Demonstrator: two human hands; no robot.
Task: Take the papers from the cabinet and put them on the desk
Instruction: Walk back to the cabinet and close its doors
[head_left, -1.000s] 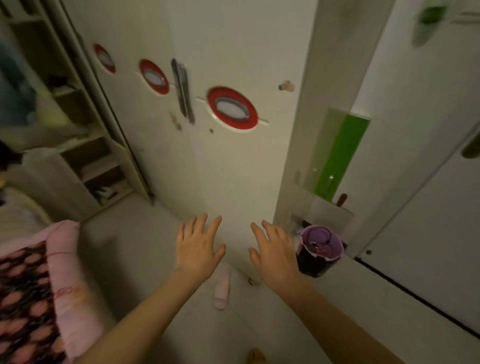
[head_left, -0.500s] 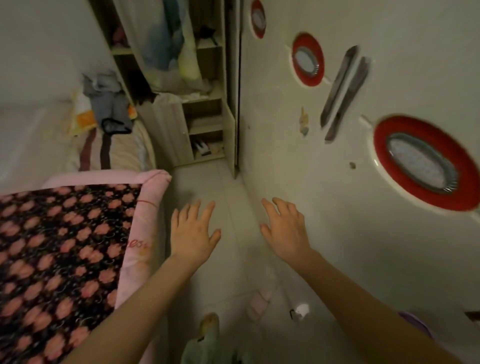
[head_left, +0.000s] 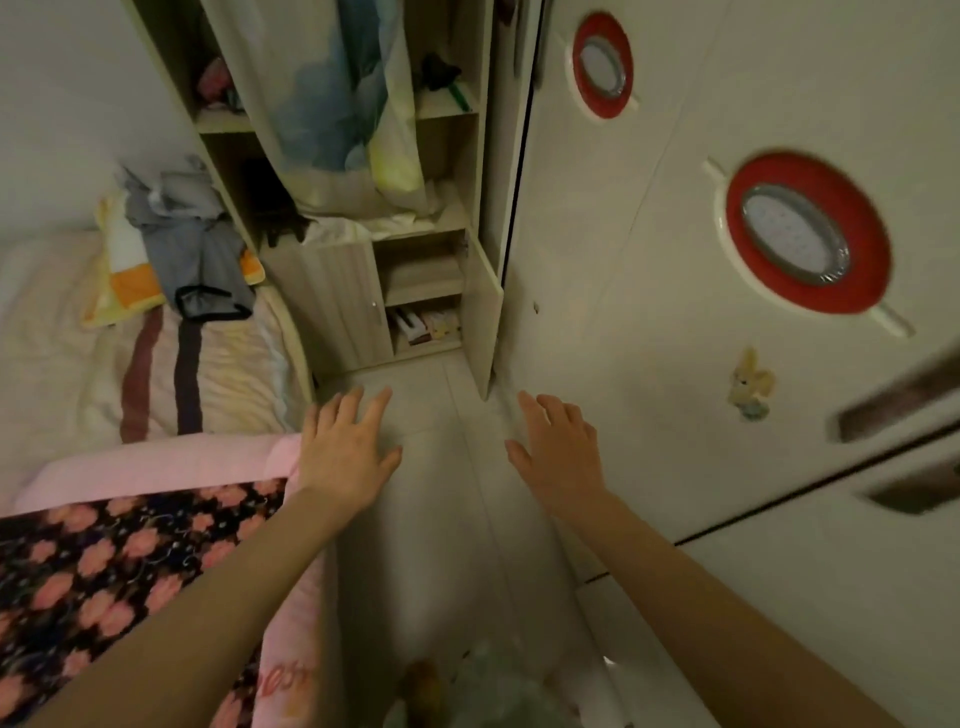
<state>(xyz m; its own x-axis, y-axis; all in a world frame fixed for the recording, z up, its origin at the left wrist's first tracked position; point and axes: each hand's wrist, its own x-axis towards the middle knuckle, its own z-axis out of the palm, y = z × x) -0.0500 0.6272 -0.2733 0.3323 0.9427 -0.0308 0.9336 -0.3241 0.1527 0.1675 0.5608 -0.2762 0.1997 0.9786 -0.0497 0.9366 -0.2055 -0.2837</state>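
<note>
Your left hand (head_left: 345, 457) hovers beside the bed (head_left: 130, 519), fingers spread, holding nothing. The papers (head_left: 423, 325) sit low in the open cabinet (head_left: 363, 291), well ahead. Your right hand (head_left: 561, 457), equally empty, risks brushing the wardrobe door (head_left: 649, 312) in this narrow aisle.

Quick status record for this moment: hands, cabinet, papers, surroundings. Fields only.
left hand: open, fingers spread, empty, over the floor beside the bed
right hand: open, fingers spread, empty, near the wardrobe door
cabinet: low unit ahead, one door closed, open shelves to its right
papers: flat items on the lowest open shelf, likely the papers; not yet touched
bed: at left, pink floral quilt, clothes piled at the head
wardrobe door: at right, closed, red round insets
desk: not in view
</note>
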